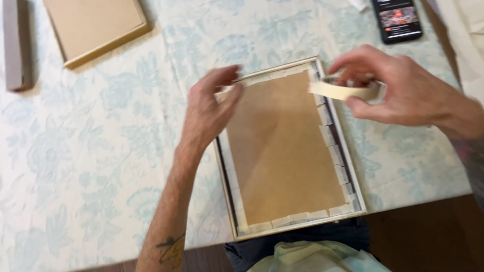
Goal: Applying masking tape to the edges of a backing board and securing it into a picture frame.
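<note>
A picture frame (290, 151) lies face down on a table covered with a pale floral tablecloth (91, 151), its near edge reaching the table's near edge. The frame's brown backing board (282, 151) is bordered on all sides by short overlapping strips of cream masking tape (335, 151) that bridge the board and the light-coloured frame moulding. The left hand (209, 108) rests at the far left corner of the frame, fingers loosely bent and spread, the fingertips touching the taped far edge; it grips nothing, only pressing or steadying there. The right hand (403, 88) hovers over the far right corner of the frame and grasps a roll of masking tape (348, 89) between thumb and fingers, a short free end of the tape pointing left toward the backing board. The picture is blurred around this hand, so whether the free end touches the frame cannot be told. Far on the left of the table lies a second frame (96, 27), also back up, with a brown board and a gold-coloured edge, well apart from the hands. At the far left edge sits a long grey bar-shaped object (15, 45). A black smartphone (397, 19) with a lit screen lies at the far right, just beyond the right hand. Near the bottom, a dark garment and a pale green cloth (312, 254) show at the person's lap.
</note>
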